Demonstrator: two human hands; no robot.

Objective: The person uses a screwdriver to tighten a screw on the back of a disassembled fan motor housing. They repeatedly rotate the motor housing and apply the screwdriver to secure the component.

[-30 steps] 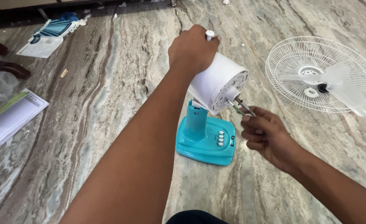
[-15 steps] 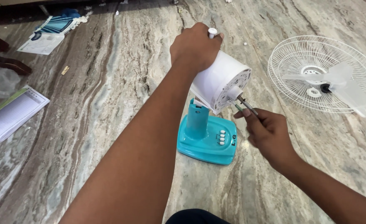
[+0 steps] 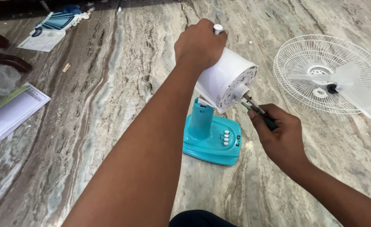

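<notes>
1. Gripping from above, my left hand (image 3: pixel 200 44) is curled tight over the back of the white motor housing (image 3: pixel 227 82), the forearm running long from the bottom of the view up to it; the small white knob (image 3: pixel 218 28) on top pokes out just past my knuckles.
2. I see the housing tilted on its teal neck, which rises from the teal base (image 3: pixel 213 141) standing on the marble floor (image 3: pixel 110 105); the base carries a row of small white buttons (image 3: pixel 226 138).
3. I have my right hand (image 3: pixel 280 134) closed around a dark-handled tool (image 3: pixel 257 112), held just right of the housing, its tip at the metal shaft (image 3: pixel 249 101) that sticks out of the housing's face.
4. Well right of the housing, the white wire grille (image 3: pixel 320 59) lies flat like a shallow dish, and inside it rest the translucent fan blades (image 3: pixel 353 90) with a dark hub (image 3: pixel 331 88).
5. Far left of the housing lie a printed sheet (image 3: pixel 11 111) and, further up, a blue-and-white leaflet (image 3: pixel 47 33).
6. Compared with half a second ago, both hands hold the same grip; the right hand and tool sit at about the same spot by the shaft, and the housing has not turned noticeably.
</notes>
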